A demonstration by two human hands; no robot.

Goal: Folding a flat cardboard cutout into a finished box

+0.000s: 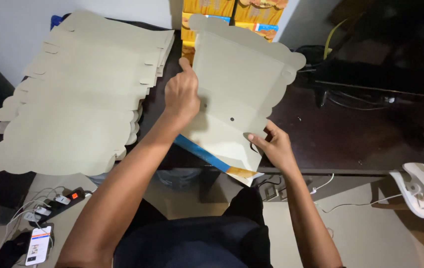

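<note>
Cardboard box blank (236,84) held by both: left hand (182,94) pressing, right hand (271,146) apparently pinching its edge.

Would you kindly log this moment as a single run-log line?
left hand: pressing flat beige die-cut cardboard box blank | right hand: gripping its lower edge | stack of beige cardboard blanks: left on dark table

Dark wood table (351,134) carries everything. Stack of flat grey cardboard cutouts (77,99) is laid on it, well left of the left hand's fingers (186,67). Yellow printed boxes (231,15) are stacked at the back edge, just beyond those fingertips. Black cables (356,101) are seen far right of the right hand's fingers (259,138).
</note>
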